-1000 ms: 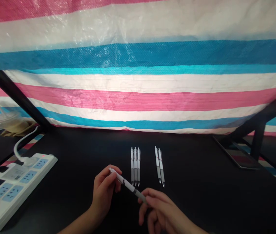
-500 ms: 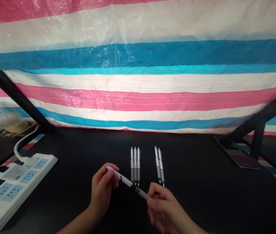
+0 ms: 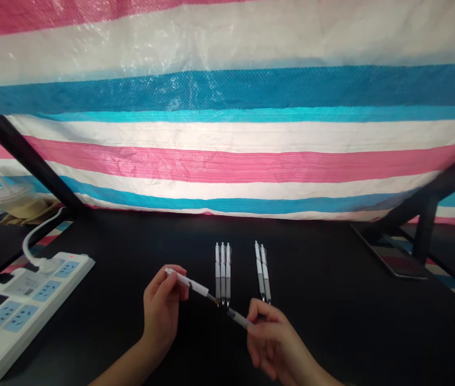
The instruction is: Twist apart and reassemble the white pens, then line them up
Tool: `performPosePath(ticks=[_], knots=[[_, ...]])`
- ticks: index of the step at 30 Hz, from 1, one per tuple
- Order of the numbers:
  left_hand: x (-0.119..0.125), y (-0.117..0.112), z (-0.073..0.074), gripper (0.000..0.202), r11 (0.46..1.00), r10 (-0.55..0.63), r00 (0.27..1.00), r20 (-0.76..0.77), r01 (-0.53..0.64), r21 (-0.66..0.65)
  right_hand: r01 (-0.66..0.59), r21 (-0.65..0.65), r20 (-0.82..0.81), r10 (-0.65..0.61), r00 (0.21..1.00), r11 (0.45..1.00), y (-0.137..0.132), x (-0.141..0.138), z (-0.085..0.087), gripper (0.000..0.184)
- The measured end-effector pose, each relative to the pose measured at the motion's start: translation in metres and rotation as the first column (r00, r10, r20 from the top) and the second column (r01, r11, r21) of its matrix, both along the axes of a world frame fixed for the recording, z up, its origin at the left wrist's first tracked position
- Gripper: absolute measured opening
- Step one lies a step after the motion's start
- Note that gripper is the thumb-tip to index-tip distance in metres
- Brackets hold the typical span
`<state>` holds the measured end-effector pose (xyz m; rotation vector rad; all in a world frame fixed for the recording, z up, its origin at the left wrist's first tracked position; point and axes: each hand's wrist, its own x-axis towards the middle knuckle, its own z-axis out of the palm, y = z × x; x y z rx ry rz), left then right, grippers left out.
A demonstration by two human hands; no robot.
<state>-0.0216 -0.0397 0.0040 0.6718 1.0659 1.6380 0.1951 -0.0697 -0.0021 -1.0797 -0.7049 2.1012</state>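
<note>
My left hand (image 3: 162,305) pinches the white upper barrel of a retractable pen (image 3: 187,282), and a thin metal-tipped end projects from it toward the right. My right hand (image 3: 270,338) grips the pen's grey lower section (image 3: 237,319). A small gap separates the two pieces. Just beyond the hands, three white pens (image 3: 222,273) lie side by side on the black table (image 3: 332,321), tips toward me. Two similar pens (image 3: 262,271) lie close together to their right. Neither hand touches these pens.
A white power strip (image 3: 30,300) with a cable lies at the table's left. A dark phone or tablet (image 3: 392,257) sits at the far right edge. A striped plastic tarp (image 3: 227,161) hangs behind dark metal frame bars, and a plastic cup (image 3: 10,195) stands beyond the left edge.
The pen's two pieces have come apart and the gap between them has widened. My left hand has moved left with the barrel. The five pens on the table have not moved.
</note>
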Motion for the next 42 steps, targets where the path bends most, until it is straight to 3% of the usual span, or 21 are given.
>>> performPosePath(ticks=[14,17,20,23,25,28,42], knots=[[0.000,0.003,0.000,0.018,0.999,0.054,0.997,0.046,-0.053,-0.006,0.039,0.001,-0.004,-0.039,0.999,0.999,0.001,0.002,-0.002,0.017],[0.000,0.001,-0.002,0.019,1.000,-0.003,0.999,0.040,0.004,-0.006,0.036,0.011,0.007,-0.036,0.999,0.999,0.001,0.000,-0.001,0.019],[0.003,-0.001,-0.003,0.019,0.988,-0.148,0.989,-0.014,0.147,-0.045,0.024,0.049,0.053,-0.027,0.998,0.998,0.001,-0.002,0.002,0.023],[0.006,-0.004,-0.003,0.018,0.951,-0.308,0.944,-0.116,0.303,-0.060,0.012,0.123,0.125,-0.027,0.992,0.992,0.001,-0.004,0.004,0.031],[0.006,-0.006,-0.004,0.017,0.936,-0.351,0.917,-0.188,0.351,-0.035,0.004,0.163,0.167,-0.032,0.985,0.987,0.001,-0.005,0.003,0.034],[0.005,-0.007,-0.007,0.015,0.928,-0.364,0.900,-0.239,0.373,-0.010,-0.015,0.186,0.212,-0.025,0.977,0.982,0.001,-0.004,0.000,0.038],[0.003,-0.005,-0.006,0.019,0.931,-0.363,0.919,-0.157,0.362,-0.033,-0.269,0.211,0.369,0.178,0.912,0.940,0.000,-0.005,-0.004,0.059]])
